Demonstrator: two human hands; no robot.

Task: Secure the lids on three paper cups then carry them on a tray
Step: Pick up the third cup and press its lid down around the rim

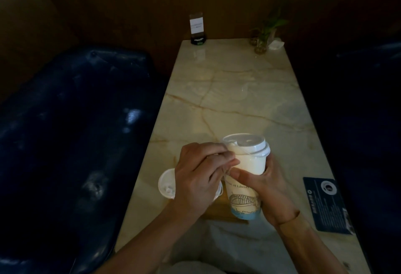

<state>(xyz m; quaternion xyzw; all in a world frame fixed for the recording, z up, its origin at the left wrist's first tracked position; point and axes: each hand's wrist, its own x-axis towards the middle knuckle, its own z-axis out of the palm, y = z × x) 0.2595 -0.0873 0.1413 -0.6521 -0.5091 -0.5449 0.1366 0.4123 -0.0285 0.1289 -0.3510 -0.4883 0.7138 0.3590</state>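
Currently my right hand (268,189) is wrapped around the upright paper cup (245,178) at lower centre, lid (246,143) on top. My left hand (198,178), fingers pinched together at the cup's left side, is the nearer to that rim. A second lidded cup (167,183) stands just left.

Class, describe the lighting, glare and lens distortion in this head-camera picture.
Head view: dim overall, with a bright pool of light on the marble table and the paper cup; glare patches on the dark bench seat; wide-angle lens splays the table edges; corners fall into near-black.
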